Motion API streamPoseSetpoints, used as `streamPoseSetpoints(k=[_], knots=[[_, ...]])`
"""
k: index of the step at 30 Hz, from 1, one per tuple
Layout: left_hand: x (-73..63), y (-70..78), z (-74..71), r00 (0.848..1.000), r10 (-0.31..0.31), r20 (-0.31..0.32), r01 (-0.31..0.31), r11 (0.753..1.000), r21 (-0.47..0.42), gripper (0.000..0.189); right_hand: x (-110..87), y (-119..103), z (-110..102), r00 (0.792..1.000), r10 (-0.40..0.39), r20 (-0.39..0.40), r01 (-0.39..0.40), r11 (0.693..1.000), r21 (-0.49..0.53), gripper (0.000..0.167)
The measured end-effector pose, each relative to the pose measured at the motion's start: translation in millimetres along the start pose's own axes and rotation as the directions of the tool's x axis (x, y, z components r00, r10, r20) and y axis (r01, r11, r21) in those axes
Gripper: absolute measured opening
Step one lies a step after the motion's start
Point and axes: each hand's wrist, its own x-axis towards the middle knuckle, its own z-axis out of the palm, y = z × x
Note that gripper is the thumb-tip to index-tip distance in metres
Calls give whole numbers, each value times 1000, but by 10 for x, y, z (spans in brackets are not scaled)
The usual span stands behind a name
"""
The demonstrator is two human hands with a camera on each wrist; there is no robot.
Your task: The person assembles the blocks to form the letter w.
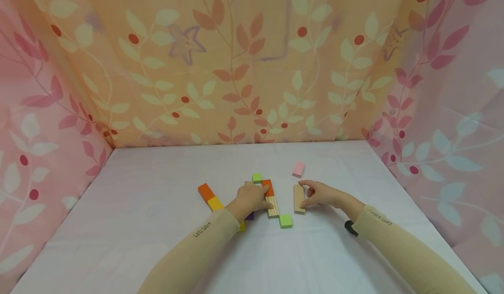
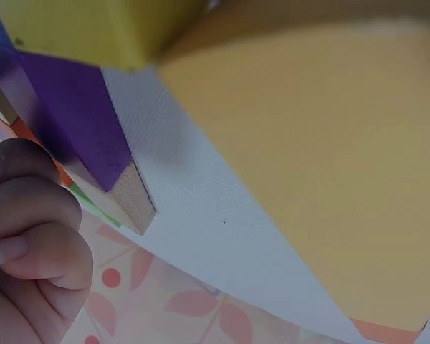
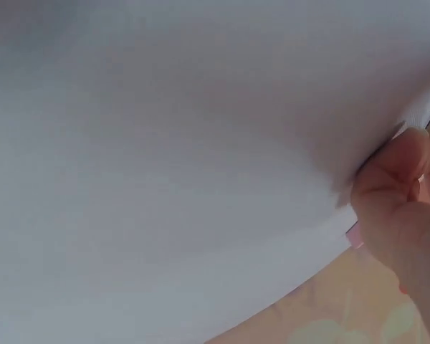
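Note:
My left hand bends over a row of blocks in the head view. Its index finger touches an orange block, and its thumb lies at the striped wooden block below that. Whether they pinch either block does not show. In the left wrist view its other fingers are curled beside a purple block. With index finger and thumb near opposite ends, my right hand grips a plain wooden block. That block is mostly hidden behind the hand in the right wrist view.
Green blocks lie above and below the row. Farther back is a pink block. An orange block and a yellow block form a slanted line on the left. Floral curtains border the white table.

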Motion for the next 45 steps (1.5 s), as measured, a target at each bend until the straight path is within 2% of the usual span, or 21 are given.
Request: streamPoseSetpoints(k=[6,20,39,45], knots=[[-16,-15,-6,1000,-2,-2,2,1000,3,73,64,-10,62,998,-55,2,55,995,-78,86],[-27,-22,0,1000,2,-16,-2,1000,-7,73,91,-124,153,1000,16,1,-16,990,-138,83],[-37,4,-20,1000,12,-20,-12,1000,10,74,72,-124,138,998,53,24,-48,979,-199,85],[-30,13,-25,1000,7,0,-7,1000,15,75,65,-121,128,998,63,31,-55,978,-201,86]])
